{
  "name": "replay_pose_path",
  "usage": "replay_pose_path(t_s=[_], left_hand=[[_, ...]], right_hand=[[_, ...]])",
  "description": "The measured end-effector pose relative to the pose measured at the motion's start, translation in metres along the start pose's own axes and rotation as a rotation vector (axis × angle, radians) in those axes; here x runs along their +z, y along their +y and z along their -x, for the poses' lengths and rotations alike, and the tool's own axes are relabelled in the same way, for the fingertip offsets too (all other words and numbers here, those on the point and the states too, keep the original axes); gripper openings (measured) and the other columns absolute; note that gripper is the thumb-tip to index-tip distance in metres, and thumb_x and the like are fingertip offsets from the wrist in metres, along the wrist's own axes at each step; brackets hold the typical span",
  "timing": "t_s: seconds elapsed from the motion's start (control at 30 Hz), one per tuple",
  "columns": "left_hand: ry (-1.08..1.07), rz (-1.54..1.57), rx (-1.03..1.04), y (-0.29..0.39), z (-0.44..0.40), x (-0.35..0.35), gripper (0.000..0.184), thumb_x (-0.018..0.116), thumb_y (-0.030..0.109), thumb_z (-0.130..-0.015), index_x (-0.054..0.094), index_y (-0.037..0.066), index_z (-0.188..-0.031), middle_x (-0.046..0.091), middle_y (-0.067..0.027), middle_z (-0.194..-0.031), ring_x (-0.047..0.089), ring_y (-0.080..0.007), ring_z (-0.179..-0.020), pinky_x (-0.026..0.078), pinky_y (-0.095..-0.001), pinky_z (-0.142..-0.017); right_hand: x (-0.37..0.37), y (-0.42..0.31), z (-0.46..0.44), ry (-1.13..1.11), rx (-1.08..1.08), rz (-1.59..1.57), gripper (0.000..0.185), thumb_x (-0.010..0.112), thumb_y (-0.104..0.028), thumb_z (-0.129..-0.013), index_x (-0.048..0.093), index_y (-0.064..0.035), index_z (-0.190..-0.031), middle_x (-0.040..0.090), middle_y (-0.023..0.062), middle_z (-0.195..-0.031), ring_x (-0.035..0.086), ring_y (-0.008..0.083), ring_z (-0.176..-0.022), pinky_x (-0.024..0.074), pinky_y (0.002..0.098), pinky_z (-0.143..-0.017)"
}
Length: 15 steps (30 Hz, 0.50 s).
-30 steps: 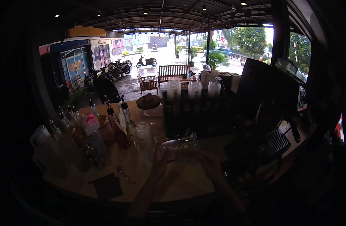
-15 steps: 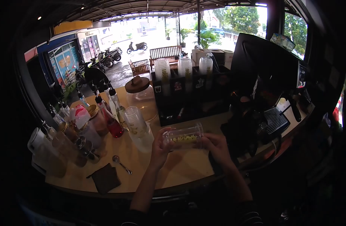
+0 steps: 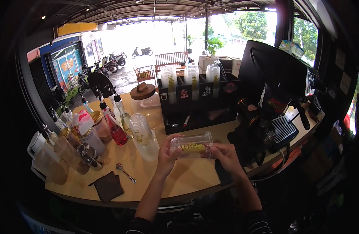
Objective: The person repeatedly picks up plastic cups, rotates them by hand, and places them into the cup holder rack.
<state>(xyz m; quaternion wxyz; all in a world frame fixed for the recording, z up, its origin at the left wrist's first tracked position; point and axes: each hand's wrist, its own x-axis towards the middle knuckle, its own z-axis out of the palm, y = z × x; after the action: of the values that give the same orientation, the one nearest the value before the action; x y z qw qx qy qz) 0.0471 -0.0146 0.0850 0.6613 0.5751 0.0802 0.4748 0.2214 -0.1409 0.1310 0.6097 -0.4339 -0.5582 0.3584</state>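
A clear plastic cup (image 3: 190, 146) with yellow-green print lies sideways between my two hands, above the wooden counter (image 3: 183, 182). My left hand (image 3: 169, 154) is wrapped round its base end. At the rim end, my right hand (image 3: 223, 155) pinches the cup between thumb and fingers. To the left of the cup stands a stack of similar clear cups (image 3: 140, 128) in a frosted container (image 3: 147, 149). A metal spoon (image 3: 126, 172) and a folded brown cloth (image 3: 108, 187) lie on the counter left of my left forearm.
Pump bottles, including a red syrup bottle (image 3: 117, 133), jars and a pitcher (image 3: 47, 158) crowd the left side. A glass jar with a wooden lid (image 3: 144, 97) stands behind. A black organizer (image 3: 199, 111) holds cup stacks; a coffee machine (image 3: 275, 74) occupies the right.
The cup has shifted slightly, its rim end a little further right and lower, still held by both hands. The picture is brighter, and the camera view has shifted slightly.
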Motion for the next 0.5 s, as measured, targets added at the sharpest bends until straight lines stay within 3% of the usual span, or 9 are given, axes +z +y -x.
replay_pose_path(t_s=[0.2,0.3,0.37,0.5], left_hand=[[0.033,-0.07,0.013,0.005,-0.002,0.013,0.049,0.065,0.025,-0.084,0.043,0.005,-0.123,0.05,-0.0092,-0.122,0.052,-0.0183,-0.108,0.047,-0.0327,-0.09],[0.139,0.009,0.029,0.001,-0.006,0.025,0.049,0.065,0.025,-0.083,0.043,0.004,-0.122,0.05,-0.0095,-0.121,0.051,-0.018,-0.109,0.046,-0.0314,-0.09],[0.205,0.092,0.048,-0.011,-0.01,0.027,0.049,0.066,0.024,-0.083,0.043,0.003,-0.121,0.05,-0.0095,-0.12,0.051,-0.0178,-0.109,0.046,-0.0306,-0.09],[0.156,0.075,-0.032,-0.024,-0.011,0.033,0.048,0.069,0.016,-0.08,0.043,0.002,-0.118,0.053,-0.0077,-0.111,0.051,-0.0171,-0.109,0.046,-0.0289,-0.087]], right_hand=[[-0.005,0.006,0.0,-0.014,0.027,-0.01,0.028,0.051,-0.012,-0.093,0.057,0.0065,-0.112,0.065,0.0139,-0.097,0.065,0.0186,-0.088,0.052,0.027,-0.079],[-0.002,0.025,-0.002,-0.004,0.007,-0.061,0.029,0.052,-0.017,-0.092,0.057,0.007,-0.109,0.065,0.0147,-0.096,0.065,0.0224,-0.089,0.0521,0.0327,-0.081],[0.002,0.045,-0.004,0.008,0.017,-0.173,0.025,0.051,-0.011,-0.092,0.057,0.0045,-0.11,0.064,0.01,-0.101,0.061,0.0176,-0.098,0.0491,0.0302,-0.086],[0.017,0.054,-0.002,0.036,-0.037,-0.252,0.023,0.052,-0.011,-0.092,0.056,0.0018,-0.111,0.064,0.0083,-0.102,0.06,0.0168,-0.1,0.0483,0.0306,-0.088]])
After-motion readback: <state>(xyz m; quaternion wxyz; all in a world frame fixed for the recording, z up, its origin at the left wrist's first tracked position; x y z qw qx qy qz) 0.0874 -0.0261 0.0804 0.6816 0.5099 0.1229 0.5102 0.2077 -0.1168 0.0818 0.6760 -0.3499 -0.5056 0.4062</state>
